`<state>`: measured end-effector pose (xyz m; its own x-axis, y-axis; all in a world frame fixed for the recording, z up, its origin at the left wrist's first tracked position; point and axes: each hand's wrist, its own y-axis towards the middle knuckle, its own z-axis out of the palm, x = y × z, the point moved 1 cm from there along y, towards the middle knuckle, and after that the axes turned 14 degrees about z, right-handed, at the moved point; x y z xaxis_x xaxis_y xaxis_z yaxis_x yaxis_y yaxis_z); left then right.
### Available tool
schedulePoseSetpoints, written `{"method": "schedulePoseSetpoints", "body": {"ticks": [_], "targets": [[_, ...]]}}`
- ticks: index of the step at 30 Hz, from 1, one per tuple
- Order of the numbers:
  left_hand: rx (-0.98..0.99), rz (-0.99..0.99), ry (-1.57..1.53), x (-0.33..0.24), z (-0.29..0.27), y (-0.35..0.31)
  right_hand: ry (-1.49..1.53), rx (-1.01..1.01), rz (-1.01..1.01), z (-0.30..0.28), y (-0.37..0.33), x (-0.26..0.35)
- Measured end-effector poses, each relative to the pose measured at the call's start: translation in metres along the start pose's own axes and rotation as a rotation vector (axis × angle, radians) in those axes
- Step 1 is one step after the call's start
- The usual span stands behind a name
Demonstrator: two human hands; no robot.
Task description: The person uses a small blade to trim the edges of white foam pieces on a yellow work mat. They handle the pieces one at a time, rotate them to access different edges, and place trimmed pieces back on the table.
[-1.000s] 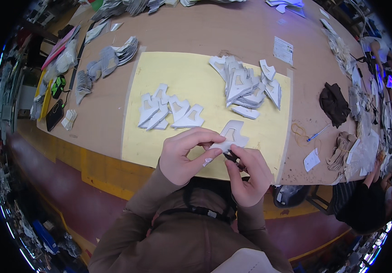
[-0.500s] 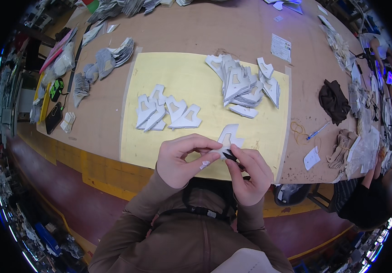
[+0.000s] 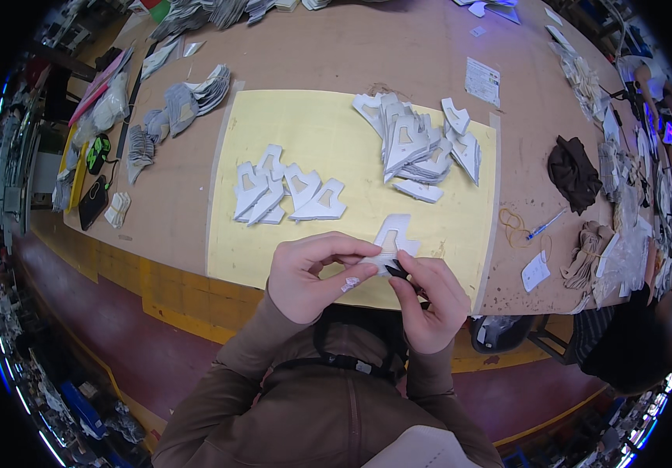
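Observation:
Both my hands are raised over the near edge of the yellow sheet (image 3: pixel 312 129). Between them is a white cut piece (image 3: pixel 391 228) of flat material with a ribbed opening. My left hand (image 3: pixel 305 279) pinches its lower left edge between thumb and fingers. In the fingers of my right hand (image 3: pixel 435 296) is a small black object (image 3: pixel 395 269), pressed against the lower edge of the piece; its kind is mostly hidden. Similar white pieces lie beyond: a small group (image 3: pixel 262 187) at the left and a thicker pile (image 3: pixel 410 144) at the right.
Grey pieces (image 3: pixel 182 108) lie in stacks on the left of the table. At the right are a dark cloth (image 3: pixel 572 175), a pen (image 3: pixel 545 224), a paper tag (image 3: pixel 534 271) and bundled brown pieces (image 3: pixel 586 253). A seated person (image 3: pixel 625 343) is at the right.
The white piece and my right hand have shifted very slightly. Both hands keep their grip, and the piles on the table are unchanged.

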<state>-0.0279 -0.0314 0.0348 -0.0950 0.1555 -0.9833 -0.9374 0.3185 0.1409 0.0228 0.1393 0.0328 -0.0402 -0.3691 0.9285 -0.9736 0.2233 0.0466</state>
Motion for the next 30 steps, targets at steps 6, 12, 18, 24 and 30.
{"method": "schedulePoseSetpoints", "body": {"ticks": [6,12,18,24,30], "targets": [[0.017,0.012,0.024,0.0001,-0.0012,-0.0005,-0.020,-0.012,-0.008,0.0009,0.0008,-0.0002],[0.021,0.030,0.040,0.0030,-0.0013,-0.0017,-0.038,0.014,0.009,-0.0013,0.0005,-0.0016],[0.057,0.028,0.091,0.0008,-0.0021,-0.0004,0.011,0.021,0.066,-0.0002,0.0002,0.0007],[0.043,0.020,0.066,0.0019,-0.0023,-0.0013,0.027,0.020,0.097,0.0005,-0.0014,0.0016],[0.022,0.013,0.033,0.0064,-0.0027,-0.0023,0.005,0.044,0.023,-0.0015,0.0018,-0.0033]]}}
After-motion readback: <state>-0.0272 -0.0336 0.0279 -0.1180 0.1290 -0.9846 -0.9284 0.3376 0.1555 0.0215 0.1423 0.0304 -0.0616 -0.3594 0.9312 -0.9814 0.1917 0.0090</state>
